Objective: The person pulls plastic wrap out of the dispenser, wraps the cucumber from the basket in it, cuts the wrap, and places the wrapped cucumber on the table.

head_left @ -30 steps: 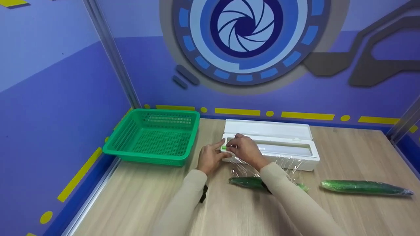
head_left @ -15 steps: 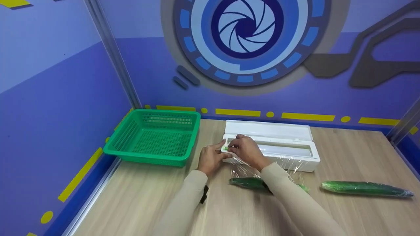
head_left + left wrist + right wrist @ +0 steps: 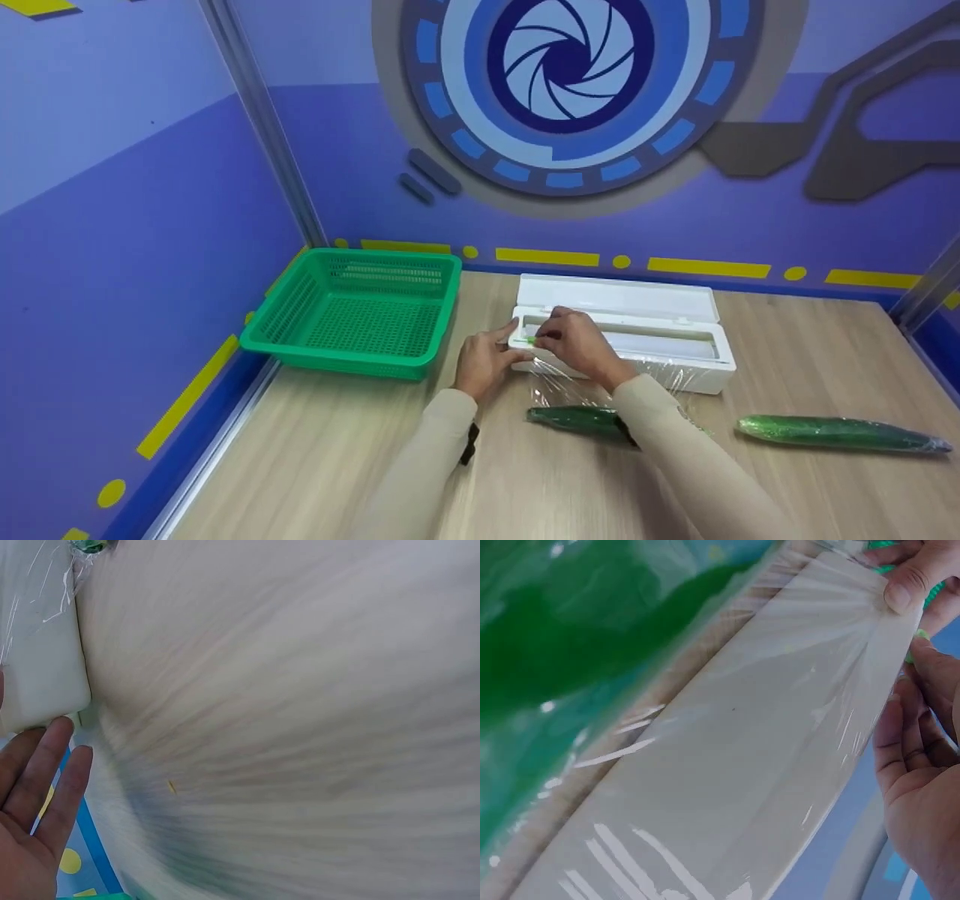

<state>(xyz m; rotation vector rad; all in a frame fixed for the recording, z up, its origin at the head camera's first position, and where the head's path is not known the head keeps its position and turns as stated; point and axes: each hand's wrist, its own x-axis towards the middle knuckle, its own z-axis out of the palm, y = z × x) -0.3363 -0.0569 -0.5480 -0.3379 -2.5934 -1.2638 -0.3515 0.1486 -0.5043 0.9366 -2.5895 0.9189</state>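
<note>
A white cling film box lies on the table with its lid raised and the white roll showing inside. My left hand holds its left end, thumb on the front and fingers at the end face. At the front edge of the opening, my right hand pinches a small green slide cutter. Clear film stretches down from that edge to a cucumber, partly hidden by my right forearm. The right wrist view shows the film pulled into creases over the box front.
Another cucumber, wrapped in film, lies on the table to the right. At the left stands a green plastic basket with perforated sides. Blue-purple panels enclose the table at the back and left.
My right hand has slid a short way right along the box edge with the green slide cutter. The left hand keeps its place at the box's end.
</note>
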